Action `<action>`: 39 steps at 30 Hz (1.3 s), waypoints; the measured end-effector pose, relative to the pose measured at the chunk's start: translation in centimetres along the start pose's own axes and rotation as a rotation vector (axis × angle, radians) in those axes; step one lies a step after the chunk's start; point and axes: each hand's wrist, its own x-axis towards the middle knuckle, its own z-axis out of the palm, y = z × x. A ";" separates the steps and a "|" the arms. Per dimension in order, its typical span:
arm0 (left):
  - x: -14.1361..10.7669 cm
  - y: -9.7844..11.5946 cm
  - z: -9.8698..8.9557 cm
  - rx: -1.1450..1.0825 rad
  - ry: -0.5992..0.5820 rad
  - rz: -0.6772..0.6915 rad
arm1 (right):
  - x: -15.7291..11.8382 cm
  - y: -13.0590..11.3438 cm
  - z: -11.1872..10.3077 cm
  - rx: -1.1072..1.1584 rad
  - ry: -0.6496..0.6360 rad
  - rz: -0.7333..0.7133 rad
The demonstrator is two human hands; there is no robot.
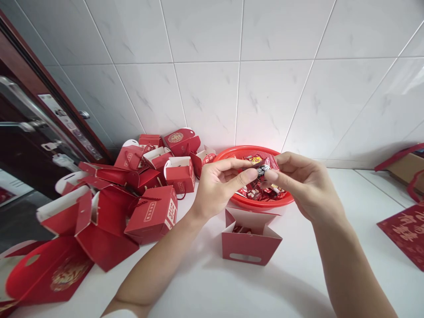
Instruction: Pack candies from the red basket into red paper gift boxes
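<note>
Between both hands, above the basket, is a small candy in a black-and-white wrapper (263,170). My left hand (225,183) pinches it from the left with thumb and fingers. From the other side my right hand (300,183) grips it with thumb and fingertips. Below and behind them is a red plastic basket (228,152) holding many wrapped candies (255,192), mostly red, partly covered by my hands. An open red paper box (250,249) stands on the white counter nearer to me, with some dark red wrapped pieces inside.
Many red gift boxes (152,216), several of them open, are heaped on the left. A dark door frame with a handle (20,101) borders that side. At the right lie a red printed bag (404,232) and a brown carton (407,172). White wall tiles (205,101) rise behind.
</note>
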 end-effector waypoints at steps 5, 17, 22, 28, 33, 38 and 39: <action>-0.1 -0.3 -0.1 -0.011 0.030 0.022 | 0.1 -0.1 0.0 0.007 -0.026 -0.013; 0.0 -0.4 -0.3 -0.044 -0.006 0.044 | 0.1 0.0 -0.3 -0.025 -0.058 -0.011; -0.1 -0.5 -0.2 0.063 -0.006 0.060 | 0.2 -0.1 -0.6 -0.047 0.027 -0.036; 0.6 1.3 -2.5 0.231 -0.209 0.024 | -0.7 -1.9 -1.6 -0.225 0.014 -0.062; 0.2 3.8 -4.6 0.696 -0.607 -0.015 | -2.4 -3.4 -1.1 -0.597 -0.207 -0.098; -0.6 4.2 -4.4 0.852 -0.837 -0.121 | -3.2 -2.8 0.5 -0.826 -0.300 -0.110; -0.7 4.2 -4.4 0.861 -0.845 -0.120 | -3.3 -2.7 0.7 -0.855 -0.308 -0.118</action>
